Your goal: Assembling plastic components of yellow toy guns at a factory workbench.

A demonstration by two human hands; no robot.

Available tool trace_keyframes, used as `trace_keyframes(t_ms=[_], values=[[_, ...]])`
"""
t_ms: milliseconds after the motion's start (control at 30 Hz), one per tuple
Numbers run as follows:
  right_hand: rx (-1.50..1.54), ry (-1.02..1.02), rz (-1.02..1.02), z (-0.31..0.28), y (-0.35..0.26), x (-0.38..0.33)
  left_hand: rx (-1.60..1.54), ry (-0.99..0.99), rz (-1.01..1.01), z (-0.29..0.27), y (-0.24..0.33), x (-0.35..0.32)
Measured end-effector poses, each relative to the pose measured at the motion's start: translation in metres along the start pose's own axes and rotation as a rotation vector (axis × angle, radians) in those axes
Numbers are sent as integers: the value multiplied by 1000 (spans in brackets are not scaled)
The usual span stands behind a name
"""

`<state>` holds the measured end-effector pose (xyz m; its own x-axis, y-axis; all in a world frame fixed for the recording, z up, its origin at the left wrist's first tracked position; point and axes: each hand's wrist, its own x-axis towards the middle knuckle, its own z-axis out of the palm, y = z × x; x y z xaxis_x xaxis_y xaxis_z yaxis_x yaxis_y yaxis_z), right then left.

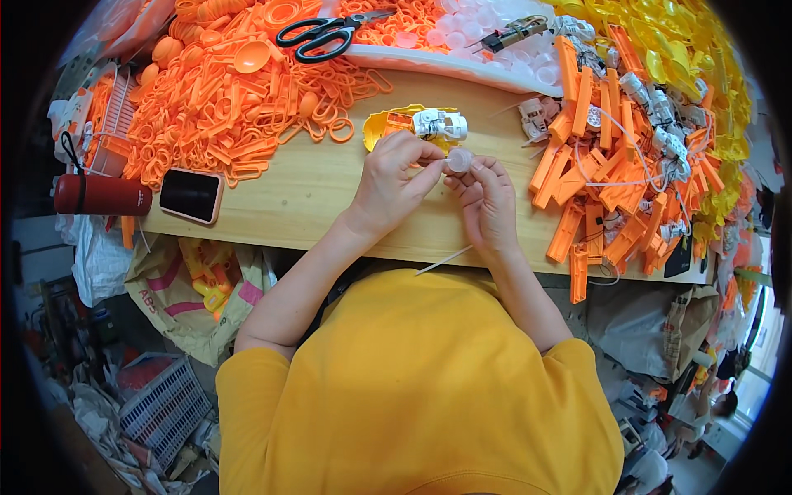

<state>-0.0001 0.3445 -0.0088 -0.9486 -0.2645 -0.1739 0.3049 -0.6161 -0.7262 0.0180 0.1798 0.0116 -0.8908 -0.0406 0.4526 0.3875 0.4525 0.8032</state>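
Note:
My left hand (394,177) and my right hand (488,202) meet above the wooden table. Between their fingertips they pinch a small round translucent plastic cap (459,160), its round face turned up. Just beyond my fingers lies a yellow plastic shell half (381,125) with a white mechanism (440,124) and an orange part in it; my left hand hides some of its near side. A thin white stick or tube (444,260) slants below my right hand at the table's front edge. Whether it touches that hand I cannot tell.
Orange plastic parts (223,107) pile up at left, with black-handled scissors (318,37) on them. A phone (191,195) and red bottle (103,195) lie left. Translucent caps (528,66) fill a tray behind. Orange housings with wires (615,190) heap at right, yellow shells (685,37) beyond.

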Motion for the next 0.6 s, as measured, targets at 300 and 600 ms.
trace_keyframes(t_ms=[300,600], values=[[-38,-22,-11,0,6,-3,-85,-16,-81,2,-4,-1],[-37,-47,-17,2,10,-6,-143,14,-164,3,2,-4]])
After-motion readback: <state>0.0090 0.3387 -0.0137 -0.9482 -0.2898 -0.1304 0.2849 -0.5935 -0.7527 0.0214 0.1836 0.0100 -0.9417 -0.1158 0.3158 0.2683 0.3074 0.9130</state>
